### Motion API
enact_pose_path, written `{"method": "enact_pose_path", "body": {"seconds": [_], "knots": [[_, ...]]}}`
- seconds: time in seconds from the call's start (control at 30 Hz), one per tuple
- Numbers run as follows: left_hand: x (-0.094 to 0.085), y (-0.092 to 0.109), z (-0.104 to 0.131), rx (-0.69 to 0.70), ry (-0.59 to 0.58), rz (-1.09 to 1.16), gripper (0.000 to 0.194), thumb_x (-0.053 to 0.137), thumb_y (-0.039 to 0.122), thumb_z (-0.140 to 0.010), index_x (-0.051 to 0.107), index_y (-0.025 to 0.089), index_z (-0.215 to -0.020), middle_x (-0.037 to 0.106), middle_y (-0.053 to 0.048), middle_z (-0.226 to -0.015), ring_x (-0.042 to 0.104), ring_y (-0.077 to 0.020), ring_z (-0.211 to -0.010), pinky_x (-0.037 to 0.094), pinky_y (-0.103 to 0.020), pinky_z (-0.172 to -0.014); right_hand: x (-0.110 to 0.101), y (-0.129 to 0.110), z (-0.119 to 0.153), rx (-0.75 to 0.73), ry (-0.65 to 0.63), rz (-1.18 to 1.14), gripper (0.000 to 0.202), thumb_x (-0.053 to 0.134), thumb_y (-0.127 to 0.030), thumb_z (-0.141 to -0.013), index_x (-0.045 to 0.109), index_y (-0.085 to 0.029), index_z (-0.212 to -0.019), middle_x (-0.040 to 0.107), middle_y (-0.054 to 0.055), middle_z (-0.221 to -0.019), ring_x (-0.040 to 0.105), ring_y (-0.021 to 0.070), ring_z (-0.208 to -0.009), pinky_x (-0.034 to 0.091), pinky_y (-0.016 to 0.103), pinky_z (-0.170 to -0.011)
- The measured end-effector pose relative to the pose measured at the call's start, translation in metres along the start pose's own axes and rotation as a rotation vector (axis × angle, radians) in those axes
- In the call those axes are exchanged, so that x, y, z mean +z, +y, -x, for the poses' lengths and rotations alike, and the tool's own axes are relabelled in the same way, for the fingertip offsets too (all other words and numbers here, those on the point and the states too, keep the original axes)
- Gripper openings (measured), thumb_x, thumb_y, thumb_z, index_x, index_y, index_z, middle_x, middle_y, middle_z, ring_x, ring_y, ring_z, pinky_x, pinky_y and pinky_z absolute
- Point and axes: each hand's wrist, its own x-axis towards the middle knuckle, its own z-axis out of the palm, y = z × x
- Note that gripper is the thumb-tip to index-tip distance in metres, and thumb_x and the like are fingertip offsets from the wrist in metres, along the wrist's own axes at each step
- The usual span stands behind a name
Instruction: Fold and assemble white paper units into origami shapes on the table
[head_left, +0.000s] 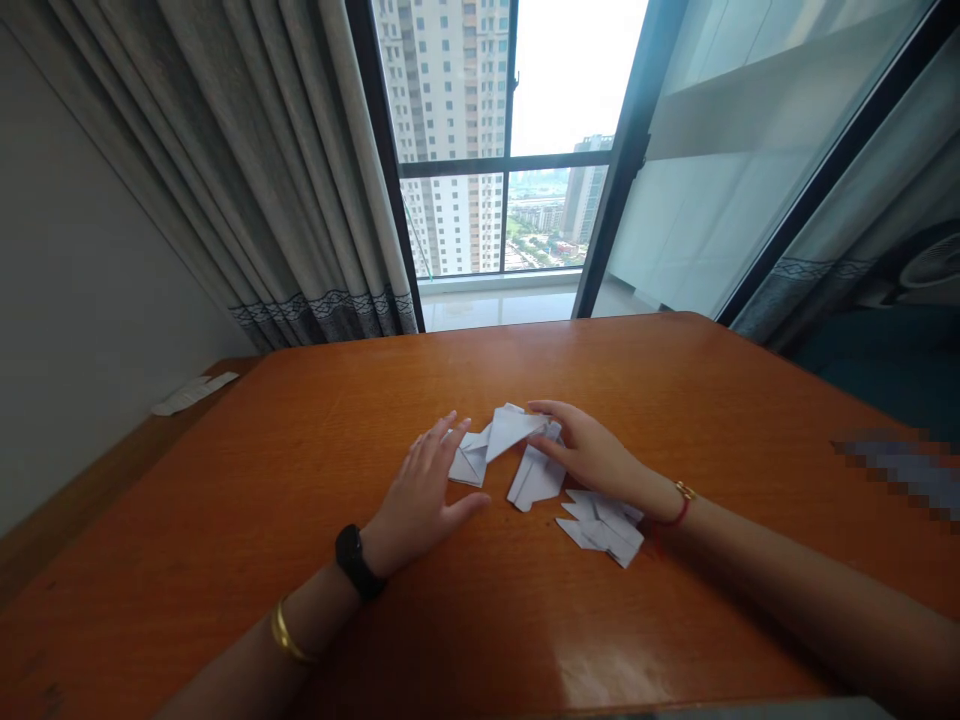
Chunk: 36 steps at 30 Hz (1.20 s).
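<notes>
Several folded white papers lie on the brown wooden table. My left hand (pixel 424 490) has its fingers spread, its fingertips beside a folded paper (pixel 469 462) at the left of the group. Thumb and fingers of my right hand (pixel 589 450) are at the right end of a pointed folded paper (pixel 511 430); whether they pinch it is hard to make out. Under and beside that hand lies another folded paper (pixel 538 478). Nearer to me, below my right wrist, is a cluster of pointed folded papers (pixel 606 527).
The wooden table (pixel 330 410) reaches to a window (pixel 510 160) at the back. A grey curtain (pixel 300 180) hangs at the left. White paper strips (pixel 193 392) lie beyond the table's left edge. A blurred patch (pixel 900 475) is at the right.
</notes>
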Motion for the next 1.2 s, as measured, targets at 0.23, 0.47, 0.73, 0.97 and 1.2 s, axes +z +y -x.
{"method": "enact_pose_path", "body": {"seconds": [0.23,0.47,0.73,0.97,1.2], "knots": [[0.002,-0.008,-0.020,-0.110,-0.143,-0.065,0.074,0.057,0.046,-0.088,0.025,0.019,-0.149,0.035,-0.014,-0.152,0.031,-0.0305,-0.140,0.023,-0.054,-0.114,-0.011,0.010,0.028,0.163,-0.181,0.297,0.101,0.083,-0.054,-0.053,0.043,-0.023,-0.141,0.050,0.017,-0.133,0.046,0.0404,-0.120,0.043,0.051,-0.096],[-0.016,0.006,-0.030,-0.002,-0.141,-0.124,0.031,0.046,0.028,-0.095,0.059,0.022,-0.123,0.067,-0.010,-0.118,0.062,-0.0268,-0.107,0.045,-0.041,-0.093,0.004,0.010,0.009,0.176,-0.168,-0.045,0.072,0.075,-0.017,-0.063,0.050,-0.021,-0.131,0.061,0.004,-0.100,0.058,0.0161,-0.073,0.049,0.029,-0.066],[-0.042,0.003,-0.053,-0.180,0.148,0.145,0.030,0.044,0.035,-0.095,0.059,0.021,-0.117,0.070,-0.007,-0.107,0.066,-0.0239,-0.094,0.049,-0.031,-0.075,-0.004,-0.017,-0.045,0.085,0.231,-0.450,0.031,0.070,-0.026,-0.070,0.062,-0.020,-0.100,0.056,-0.002,-0.074,0.053,0.0129,-0.062,0.045,0.027,-0.057],[-0.017,-0.003,-0.055,-0.216,0.080,0.130,0.072,0.064,0.045,-0.082,0.036,0.016,-0.142,0.042,-0.018,-0.146,0.041,-0.0311,-0.134,0.034,-0.047,-0.109,0.001,-0.015,-0.063,0.195,0.261,-0.466,0.030,0.058,-0.039,-0.084,0.058,-0.019,-0.107,0.063,0.008,-0.107,0.061,0.0196,-0.094,0.052,0.035,-0.082],[-0.003,0.001,-0.014,-0.005,-0.290,0.001,0.105,0.067,0.067,-0.071,0.014,0.029,-0.152,0.006,-0.014,-0.161,0.006,-0.0395,-0.146,0.014,-0.065,-0.111,-0.003,0.003,0.001,0.133,-0.142,0.288,0.047,0.076,-0.044,-0.070,0.064,-0.019,-0.107,0.061,0.015,-0.105,0.057,0.0344,-0.101,0.044,0.046,-0.087]]}}
